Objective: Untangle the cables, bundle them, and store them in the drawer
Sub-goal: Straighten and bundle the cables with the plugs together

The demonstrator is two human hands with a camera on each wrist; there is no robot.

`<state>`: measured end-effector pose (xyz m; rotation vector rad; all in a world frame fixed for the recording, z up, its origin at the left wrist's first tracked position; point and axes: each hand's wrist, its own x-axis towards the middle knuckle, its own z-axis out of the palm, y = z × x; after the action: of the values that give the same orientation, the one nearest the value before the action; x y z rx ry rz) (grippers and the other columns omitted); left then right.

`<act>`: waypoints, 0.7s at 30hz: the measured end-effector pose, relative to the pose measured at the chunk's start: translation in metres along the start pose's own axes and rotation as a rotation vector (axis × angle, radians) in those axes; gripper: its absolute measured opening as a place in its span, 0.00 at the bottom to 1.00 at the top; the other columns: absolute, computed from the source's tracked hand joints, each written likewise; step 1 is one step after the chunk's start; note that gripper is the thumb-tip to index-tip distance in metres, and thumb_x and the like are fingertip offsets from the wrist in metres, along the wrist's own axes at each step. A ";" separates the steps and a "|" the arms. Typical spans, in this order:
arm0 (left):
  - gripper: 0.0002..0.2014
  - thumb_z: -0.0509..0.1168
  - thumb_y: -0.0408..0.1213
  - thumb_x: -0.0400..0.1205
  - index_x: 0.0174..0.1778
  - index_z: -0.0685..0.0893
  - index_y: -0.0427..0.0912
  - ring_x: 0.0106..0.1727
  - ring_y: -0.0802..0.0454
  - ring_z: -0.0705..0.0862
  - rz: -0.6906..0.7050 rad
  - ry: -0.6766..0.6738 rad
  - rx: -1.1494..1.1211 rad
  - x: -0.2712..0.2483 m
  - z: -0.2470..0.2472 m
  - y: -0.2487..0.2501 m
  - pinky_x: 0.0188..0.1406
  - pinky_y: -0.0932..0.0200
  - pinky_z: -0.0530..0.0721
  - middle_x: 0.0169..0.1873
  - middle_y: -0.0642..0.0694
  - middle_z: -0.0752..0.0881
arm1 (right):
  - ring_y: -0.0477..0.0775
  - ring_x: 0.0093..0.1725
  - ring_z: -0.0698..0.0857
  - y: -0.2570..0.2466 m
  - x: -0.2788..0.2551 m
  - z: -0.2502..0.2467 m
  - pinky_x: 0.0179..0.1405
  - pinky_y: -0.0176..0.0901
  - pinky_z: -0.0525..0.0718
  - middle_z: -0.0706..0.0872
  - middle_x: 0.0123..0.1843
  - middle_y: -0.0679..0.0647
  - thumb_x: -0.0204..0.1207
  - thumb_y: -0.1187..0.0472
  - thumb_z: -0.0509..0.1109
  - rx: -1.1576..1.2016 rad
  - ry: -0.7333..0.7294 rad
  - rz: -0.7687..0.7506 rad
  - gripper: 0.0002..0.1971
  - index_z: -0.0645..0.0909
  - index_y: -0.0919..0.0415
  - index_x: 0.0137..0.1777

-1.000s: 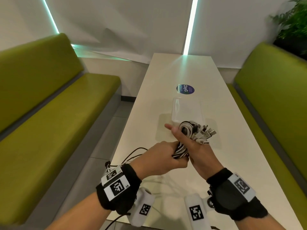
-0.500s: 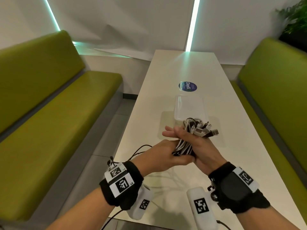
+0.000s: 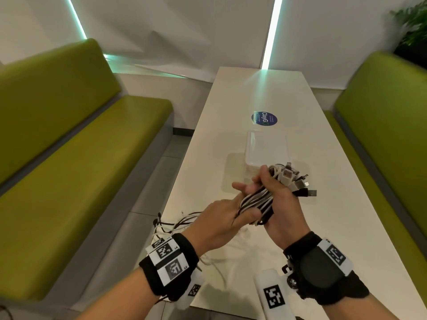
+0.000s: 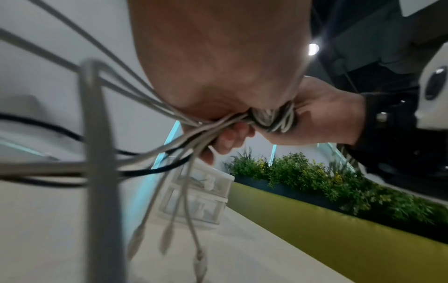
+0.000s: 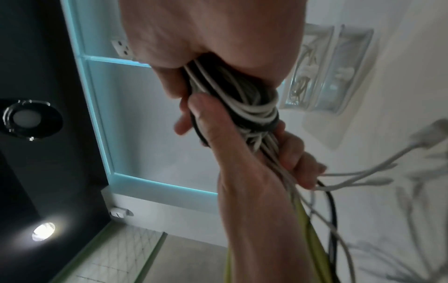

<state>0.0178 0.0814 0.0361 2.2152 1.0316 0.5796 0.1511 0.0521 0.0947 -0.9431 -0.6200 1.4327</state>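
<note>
Head view: right hand [image 3: 280, 204] fingers [image 3: 251, 213] were curled tight round cable bundle [image 3: 258, 199]; left hand [image 3: 221, 218] fingers pinched its near end. Bundle's long axis ran away-right, plugs [image 3: 298, 181] pointing at drawer unit [image 3: 265, 151], above counter [image 3: 254, 93].

— head view: from above, facing forward and down along the table [image 3: 231, 100].
— wrist views: very near, looking up from under each palm; both share the cables [image 4: 274, 122] and drawer [image 5: 332, 63].
</note>
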 end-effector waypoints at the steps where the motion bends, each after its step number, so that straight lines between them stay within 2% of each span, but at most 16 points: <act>1: 0.35 0.39 0.81 0.70 0.48 0.75 0.56 0.31 0.60 0.76 0.014 -0.008 -0.068 0.000 -0.002 -0.001 0.35 0.59 0.73 0.29 0.57 0.78 | 0.56 0.33 0.89 -0.001 0.000 0.002 0.35 0.48 0.87 0.78 0.24 0.54 0.76 0.50 0.67 0.055 0.004 0.010 0.14 0.77 0.61 0.40; 3: 0.28 0.45 0.82 0.68 0.40 0.71 0.61 0.25 0.61 0.74 0.056 -0.012 -0.093 -0.001 -0.006 -0.002 0.29 0.66 0.68 0.24 0.56 0.76 | 0.50 0.19 0.75 -0.003 0.000 0.006 0.30 0.47 0.83 0.66 0.20 0.50 0.78 0.50 0.67 0.151 -0.003 0.027 0.15 0.76 0.59 0.35; 5: 0.28 0.54 0.79 0.67 0.39 0.74 0.56 0.23 0.61 0.73 0.102 -0.013 -0.026 -0.002 -0.009 -0.003 0.27 0.68 0.66 0.23 0.54 0.76 | 0.48 0.16 0.66 -0.006 0.001 0.008 0.25 0.43 0.77 0.62 0.18 0.49 0.78 0.49 0.67 0.205 -0.024 0.058 0.17 0.76 0.58 0.32; 7: 0.26 0.64 0.69 0.72 0.45 0.81 0.46 0.22 0.60 0.73 0.109 -0.023 0.045 -0.001 -0.010 -0.006 0.26 0.68 0.65 0.23 0.52 0.77 | 0.47 0.15 0.63 -0.008 0.003 0.006 0.22 0.41 0.73 0.60 0.17 0.48 0.78 0.48 0.67 0.215 -0.038 0.070 0.18 0.74 0.57 0.31; 9: 0.20 0.68 0.59 0.77 0.42 0.82 0.42 0.22 0.58 0.71 0.068 -0.070 0.081 -0.001 -0.013 -0.013 0.25 0.66 0.64 0.22 0.52 0.74 | 0.47 0.14 0.62 -0.011 0.004 0.003 0.21 0.40 0.72 0.59 0.17 0.48 0.80 0.48 0.66 0.201 -0.040 0.059 0.19 0.72 0.57 0.30; 11: 0.24 0.66 0.59 0.77 0.36 0.77 0.38 0.21 0.55 0.67 0.010 -0.124 0.082 -0.003 -0.017 -0.023 0.24 0.63 0.62 0.19 0.53 0.68 | 0.47 0.14 0.62 -0.015 0.005 -0.001 0.20 0.40 0.72 0.58 0.17 0.48 0.80 0.48 0.66 0.186 -0.041 0.048 0.20 0.72 0.57 0.30; 12: 0.25 0.67 0.60 0.77 0.35 0.77 0.37 0.21 0.54 0.66 -0.035 -0.145 0.081 -0.005 -0.020 -0.029 0.25 0.60 0.64 0.19 0.53 0.68 | 0.47 0.14 0.62 -0.017 0.005 -0.002 0.20 0.40 0.72 0.58 0.17 0.48 0.80 0.49 0.66 0.175 -0.046 0.044 0.20 0.72 0.57 0.29; 14: 0.22 0.70 0.58 0.75 0.37 0.81 0.40 0.20 0.56 0.68 -0.154 -0.186 0.053 -0.009 -0.028 -0.042 0.26 0.55 0.70 0.18 0.52 0.72 | 0.47 0.14 0.62 -0.019 0.006 -0.004 0.20 0.41 0.73 0.58 0.16 0.48 0.79 0.49 0.66 0.145 -0.060 0.036 0.20 0.72 0.57 0.29; 16: 0.18 0.72 0.56 0.74 0.36 0.82 0.43 0.20 0.55 0.69 -0.235 -0.199 0.048 -0.012 -0.034 -0.052 0.26 0.54 0.71 0.18 0.52 0.73 | 0.48 0.14 0.62 -0.019 0.007 -0.004 0.21 0.42 0.74 0.59 0.16 0.49 0.78 0.49 0.66 0.106 -0.073 0.031 0.19 0.72 0.58 0.29; 19: 0.18 0.74 0.58 0.72 0.30 0.75 0.51 0.23 0.55 0.67 -0.226 -0.162 0.081 -0.014 -0.034 -0.056 0.25 0.58 0.67 0.19 0.54 0.72 | 0.48 0.14 0.63 -0.019 0.009 -0.004 0.21 0.42 0.75 0.60 0.16 0.49 0.77 0.50 0.67 0.072 -0.100 0.026 0.18 0.71 0.58 0.30; 21: 0.16 0.76 0.55 0.72 0.30 0.76 0.56 0.23 0.56 0.71 -0.227 -0.124 0.000 -0.016 -0.034 -0.054 0.24 0.60 0.70 0.20 0.55 0.76 | 0.48 0.14 0.63 -0.021 0.010 -0.004 0.22 0.41 0.74 0.60 0.16 0.49 0.76 0.50 0.67 0.044 -0.112 0.021 0.18 0.69 0.58 0.30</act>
<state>-0.0402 0.1080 0.0211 2.0686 1.1956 0.3378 0.1663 0.0639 0.1081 -0.8413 -0.6607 1.5196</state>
